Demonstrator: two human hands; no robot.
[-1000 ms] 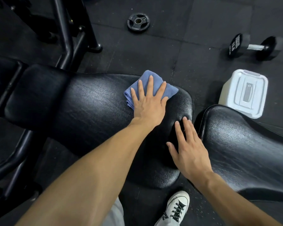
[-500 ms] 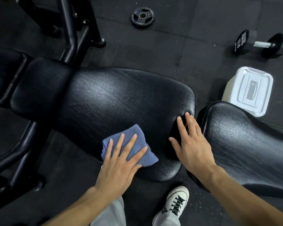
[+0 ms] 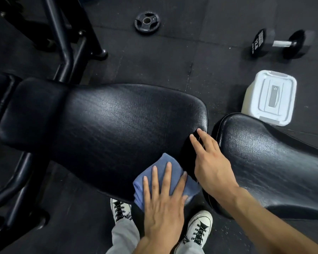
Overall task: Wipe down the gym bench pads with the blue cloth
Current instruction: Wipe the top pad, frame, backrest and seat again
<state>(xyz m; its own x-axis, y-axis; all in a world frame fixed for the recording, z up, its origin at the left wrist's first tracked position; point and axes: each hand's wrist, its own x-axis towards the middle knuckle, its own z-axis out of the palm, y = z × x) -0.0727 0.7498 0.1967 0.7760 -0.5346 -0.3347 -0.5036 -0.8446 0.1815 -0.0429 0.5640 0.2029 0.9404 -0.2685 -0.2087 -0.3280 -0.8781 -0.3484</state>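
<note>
Left hand [image 3: 163,202], fingers flat, presses the blue cloth [image 3: 161,180] onto the long bench pad [image 3: 108,125], now shifted along its near edge to the corner beside the resting, open right hand [image 3: 209,162]; far areas probably wiped.

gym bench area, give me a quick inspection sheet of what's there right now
surface: long bench pad, black, glossy, textured; second pad to its right, with a gap between them
job's things: blue cloth, folded, on the long pad's near edge
clutter: weight plate, dumbbell and white lidded box on the floor
hands: left hand flat, pressing the cloth; right hand flat, fingers at the long pad's right end
cables: nothing seen
surroundings: dark rubber floor, black bench frame, the person's white sneakers
</note>
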